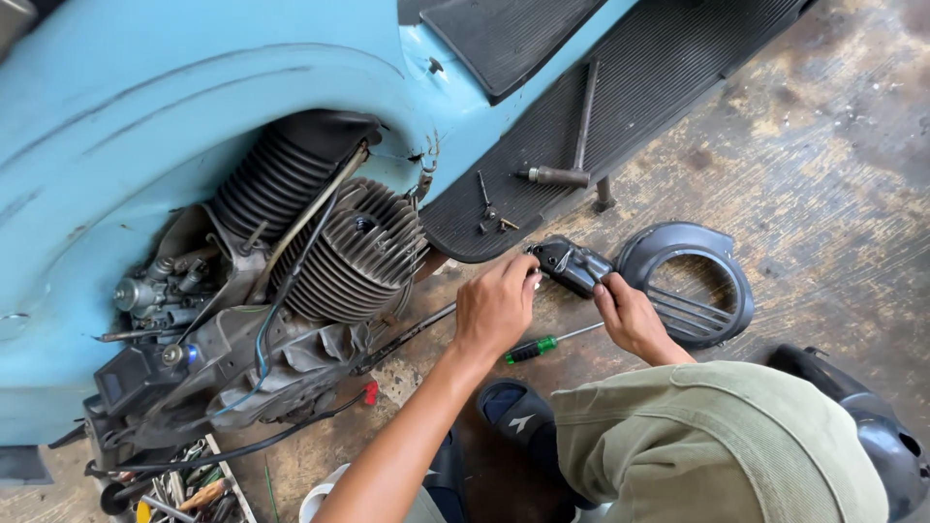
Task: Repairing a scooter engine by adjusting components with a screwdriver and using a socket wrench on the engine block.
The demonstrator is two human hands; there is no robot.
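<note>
My left hand (496, 306) and my right hand (630, 316) both hold a small dark metal engine cover (573, 263) just above the concrete floor. The left hand's fingers curl around its left end; the right hand's fingers press on its right end. A green-handled screwdriver (531, 349) lies on the floor between my hands. Left of them is the exposed finned cylinder (363, 250) of a light blue scooter (116, 126).
A round dark fan cover (694, 281) lies on the floor beside my right hand. A long socket wrench (573, 165) and small screws (486, 209) rest on the ribbed footboard (668, 68). A tool tray (184, 486) sits bottom left, another dark cover (877, 431) bottom right.
</note>
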